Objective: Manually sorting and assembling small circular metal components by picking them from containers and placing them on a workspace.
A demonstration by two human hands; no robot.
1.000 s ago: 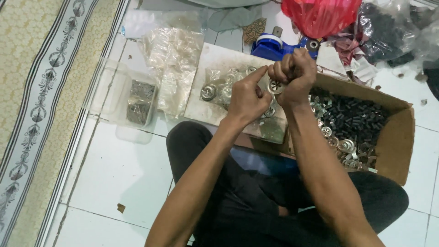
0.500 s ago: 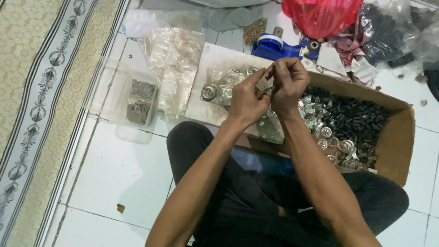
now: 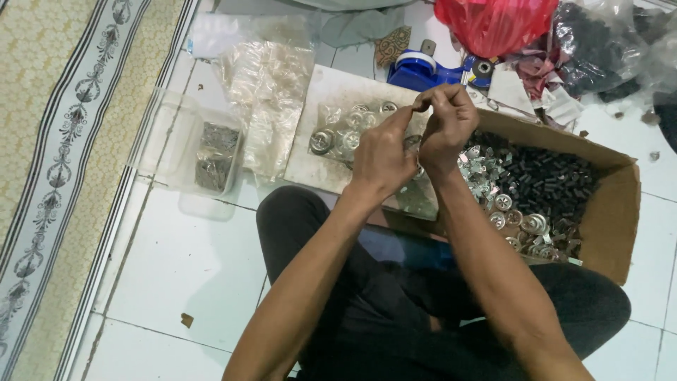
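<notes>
My left hand (image 3: 381,152) and my right hand (image 3: 447,125) are raised together in front of me, fingertips meeting around something small that the fingers hide. They hover above a clear plastic bag of round silver metal parts (image 3: 345,130) that lies on a pale board (image 3: 326,90). Just right of my hands stands an open cardboard box (image 3: 612,212) filled with small black pieces and several silver round parts. My legs in dark trousers are crossed beneath my arms.
A clear plastic tub (image 3: 211,159) with small grey parts sits at the left on the white tiled floor. Empty clear bags (image 3: 266,85) lie behind it. A blue tape dispenser (image 3: 423,69), a red plastic bag (image 3: 493,25) and dark bags crowd the back. A patterned rug (image 3: 63,141) runs along the left.
Both hands have stayed close together over the bag and lifted slightly, with the fingers shifting around the small hidden item. Nothing else has moved.
</notes>
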